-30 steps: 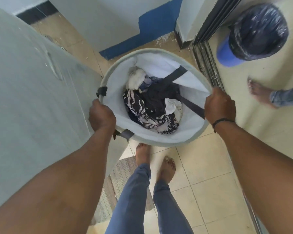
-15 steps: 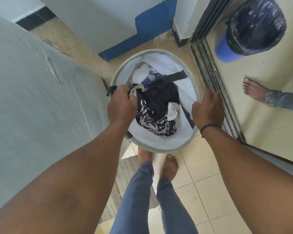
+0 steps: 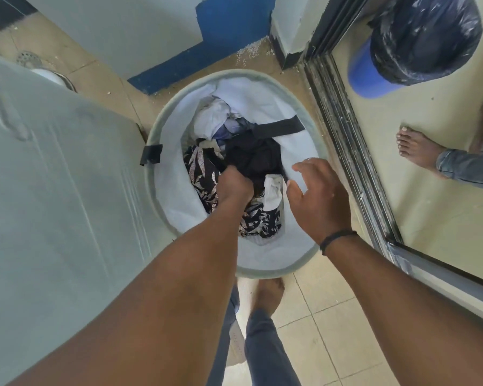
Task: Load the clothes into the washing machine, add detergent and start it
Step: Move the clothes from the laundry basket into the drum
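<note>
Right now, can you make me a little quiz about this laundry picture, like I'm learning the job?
1. True or false: the left hand is down inside the laundry basket.
2. What is the right hand doing? A) gripping the rim B) hovering open over the basket C) holding a bottle
3. Fill in: the left hand grabs the ____ clothes.

Key: 1 true. 2 B. 3 black.
</note>
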